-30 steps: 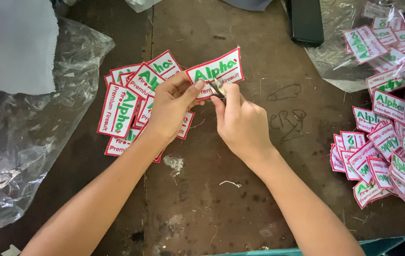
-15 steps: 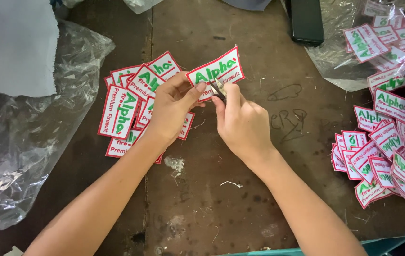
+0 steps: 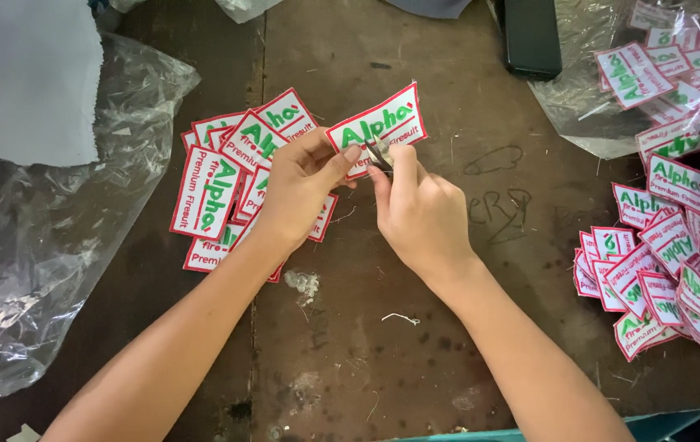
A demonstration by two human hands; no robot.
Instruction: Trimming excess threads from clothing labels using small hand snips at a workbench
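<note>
My left hand pinches a white rectangular patch with a red border and green lettering by its lower edge, holding it up over the table. My right hand grips a small metal snipping tool whose tips touch the patch's lower edge between my thumbs. Under and left of my left hand lies a loose pile of matching patches, face up.
A bigger heap of the same patches spills from clear plastic at the right. Crumpled clear plastic and white cloth lie at the left. A dark flat object sits at the back. Thread scraps dot the brown table.
Both hands stay close together on the patch; the patch and tool have shifted only slightly.
</note>
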